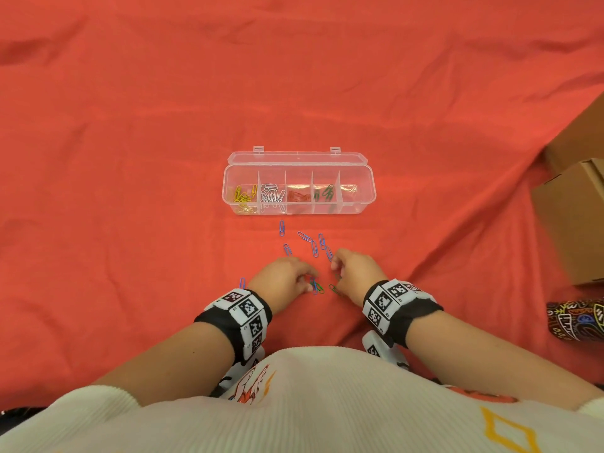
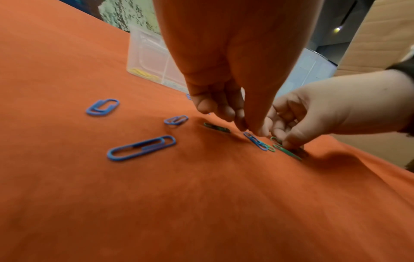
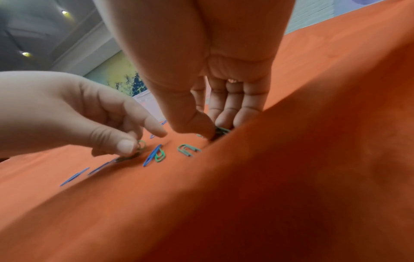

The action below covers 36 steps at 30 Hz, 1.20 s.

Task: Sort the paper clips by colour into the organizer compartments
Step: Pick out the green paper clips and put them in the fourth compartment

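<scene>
The clear organizer (image 1: 366, 194) lies open mid-cloth, holding yellow clips (image 1: 242, 196), white clips (image 1: 272, 196), red clips (image 1: 298, 196) and green clips (image 1: 325, 192) in separate compartments. Its right-end compartment shows no clear clip. Several blue clips (image 1: 310, 244) lie scattered in front of it. Nearer me sits a small cluster of green and blue clips (image 1: 317, 287). My left hand (image 1: 305, 282) pinches a green clip (image 3: 141, 144) at that cluster, beside a blue clip (image 2: 255, 141). My right hand (image 1: 336, 276) pinches a dark green clip (image 3: 221, 131) against the cloth between thumb and fingers.
Wrinkled red cloth (image 1: 130, 191) covers the whole surface. Cardboard boxes (image 1: 575, 220) stand at the right edge, with a patterned dark object (image 1: 577, 318) below them. One blue clip (image 1: 242, 282) lies just left of my left wrist.
</scene>
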Each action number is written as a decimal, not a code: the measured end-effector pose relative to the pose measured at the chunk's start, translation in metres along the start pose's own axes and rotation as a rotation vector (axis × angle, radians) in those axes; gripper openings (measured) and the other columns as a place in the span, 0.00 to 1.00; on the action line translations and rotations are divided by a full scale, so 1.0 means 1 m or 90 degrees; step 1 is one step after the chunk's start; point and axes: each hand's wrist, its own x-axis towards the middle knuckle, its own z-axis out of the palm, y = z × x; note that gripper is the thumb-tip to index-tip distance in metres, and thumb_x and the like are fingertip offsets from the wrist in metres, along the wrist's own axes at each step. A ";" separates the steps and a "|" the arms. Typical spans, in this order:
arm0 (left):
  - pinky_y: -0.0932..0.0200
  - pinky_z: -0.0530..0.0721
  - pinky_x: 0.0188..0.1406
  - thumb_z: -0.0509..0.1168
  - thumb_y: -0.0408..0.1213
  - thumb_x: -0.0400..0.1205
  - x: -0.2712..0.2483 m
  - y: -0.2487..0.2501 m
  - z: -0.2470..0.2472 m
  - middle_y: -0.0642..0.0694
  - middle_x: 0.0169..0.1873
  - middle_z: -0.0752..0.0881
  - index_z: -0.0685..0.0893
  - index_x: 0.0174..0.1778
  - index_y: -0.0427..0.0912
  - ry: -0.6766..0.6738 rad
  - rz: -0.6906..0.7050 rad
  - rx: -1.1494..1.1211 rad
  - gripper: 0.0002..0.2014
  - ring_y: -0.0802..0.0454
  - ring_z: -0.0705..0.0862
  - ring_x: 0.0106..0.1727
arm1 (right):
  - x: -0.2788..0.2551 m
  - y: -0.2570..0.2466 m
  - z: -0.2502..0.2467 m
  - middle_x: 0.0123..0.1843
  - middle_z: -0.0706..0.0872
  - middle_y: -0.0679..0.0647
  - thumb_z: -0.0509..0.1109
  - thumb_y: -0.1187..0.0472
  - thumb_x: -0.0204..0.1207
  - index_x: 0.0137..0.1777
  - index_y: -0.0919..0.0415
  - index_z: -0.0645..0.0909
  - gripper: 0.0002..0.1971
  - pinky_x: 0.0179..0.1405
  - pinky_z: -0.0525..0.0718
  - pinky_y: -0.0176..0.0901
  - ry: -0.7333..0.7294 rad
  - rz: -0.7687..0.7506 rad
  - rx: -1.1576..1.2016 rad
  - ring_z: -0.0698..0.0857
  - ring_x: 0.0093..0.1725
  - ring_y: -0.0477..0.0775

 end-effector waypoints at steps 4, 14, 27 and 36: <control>0.54 0.75 0.60 0.66 0.39 0.77 0.006 0.003 0.004 0.42 0.52 0.83 0.83 0.60 0.47 -0.026 -0.021 0.064 0.15 0.45 0.79 0.59 | -0.001 0.004 0.002 0.43 0.75 0.49 0.69 0.71 0.65 0.50 0.56 0.76 0.15 0.49 0.73 0.44 -0.004 -0.061 -0.021 0.78 0.47 0.57; 0.58 0.74 0.49 0.67 0.34 0.75 0.003 -0.010 -0.002 0.41 0.48 0.84 0.86 0.45 0.40 0.052 -0.075 0.009 0.06 0.45 0.81 0.52 | 0.017 0.015 -0.028 0.29 0.77 0.45 0.68 0.75 0.62 0.47 0.52 0.75 0.18 0.28 0.73 0.35 0.048 -0.024 0.212 0.75 0.27 0.46; 0.55 0.77 0.51 0.68 0.36 0.75 0.026 0.023 0.006 0.41 0.50 0.85 0.85 0.49 0.41 0.041 -0.048 0.021 0.08 0.44 0.81 0.53 | 0.071 -0.016 -0.098 0.32 0.81 0.50 0.70 0.78 0.67 0.35 0.48 0.73 0.20 0.42 0.85 0.51 0.208 -0.020 0.423 0.84 0.38 0.57; 0.55 0.78 0.55 0.65 0.32 0.74 0.021 0.017 0.006 0.40 0.51 0.81 0.83 0.47 0.39 -0.002 -0.030 0.047 0.08 0.43 0.81 0.54 | 0.094 -0.029 -0.094 0.36 0.84 0.50 0.68 0.78 0.68 0.36 0.53 0.80 0.16 0.56 0.86 0.59 0.191 0.007 0.384 0.84 0.40 0.56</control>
